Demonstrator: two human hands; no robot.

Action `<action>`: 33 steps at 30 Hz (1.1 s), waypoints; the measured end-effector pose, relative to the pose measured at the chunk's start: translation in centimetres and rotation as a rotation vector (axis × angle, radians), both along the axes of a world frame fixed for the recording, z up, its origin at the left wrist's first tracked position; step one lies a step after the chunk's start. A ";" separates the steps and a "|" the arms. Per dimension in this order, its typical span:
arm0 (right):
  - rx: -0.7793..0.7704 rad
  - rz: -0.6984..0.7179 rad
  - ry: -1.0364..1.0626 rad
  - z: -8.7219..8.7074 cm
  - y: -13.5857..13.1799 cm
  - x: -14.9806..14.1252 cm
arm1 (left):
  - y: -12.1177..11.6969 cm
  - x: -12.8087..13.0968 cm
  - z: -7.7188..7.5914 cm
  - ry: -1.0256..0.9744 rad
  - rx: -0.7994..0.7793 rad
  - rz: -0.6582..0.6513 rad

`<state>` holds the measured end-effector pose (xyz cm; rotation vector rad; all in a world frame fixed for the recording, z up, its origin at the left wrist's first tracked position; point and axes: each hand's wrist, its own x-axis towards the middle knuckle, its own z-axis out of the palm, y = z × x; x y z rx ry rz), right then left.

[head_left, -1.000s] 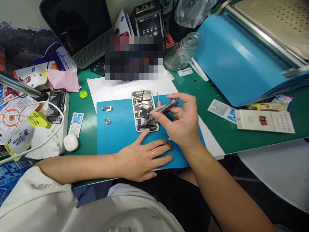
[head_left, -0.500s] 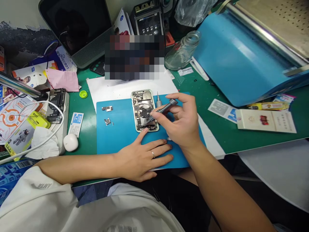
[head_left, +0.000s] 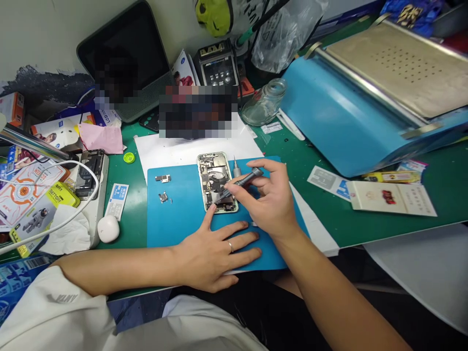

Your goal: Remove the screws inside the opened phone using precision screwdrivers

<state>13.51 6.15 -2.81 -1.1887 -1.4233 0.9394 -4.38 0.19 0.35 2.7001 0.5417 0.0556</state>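
An opened phone [head_left: 216,178] lies on a blue mat [head_left: 171,229], its inner parts exposed. My right hand [head_left: 268,195] grips a grey screwdriver [head_left: 245,180], whose tip slants down to the lower left part of the phone. With fingers spread, my left hand [head_left: 219,248] rests flat on the mat, and its index fingertip touches the phone's lower edge. A second screwdriver [head_left: 237,169] is beside the phone's right side, partly hidden by my right hand. Small removed phone parts [head_left: 163,179] sit on the mat to the left, with a small metal bracket [head_left: 163,197] below them.
A glass jar [head_left: 265,102] leans behind the mat. To the right stands a large blue machine [head_left: 340,112] with a perforated plate. Boxes [head_left: 34,178], a white cable [head_left: 95,183] and a white earbud case [head_left: 108,229] crowd the left. A cigarette box [head_left: 393,198] lies at right.
The camera view has tilted up, so the bench appears lower in the picture. Both hands keep nearly the same pose at the phone, with the screwdriver still in my right hand.
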 end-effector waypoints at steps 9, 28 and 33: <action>-0.030 0.028 0.003 0.4 0.0 0.0 | 0.0 -0.1 0.0 -0.009 -0.002 -0.001; -0.038 0.073 0.031 0.1 0.0 0.1 | 0.1 -0.1 -0.1 -0.036 0.005 0.005; -0.040 0.058 0.041 0.2 0.1 0.0 | 0.1 -0.1 -0.2 -0.048 0.008 0.000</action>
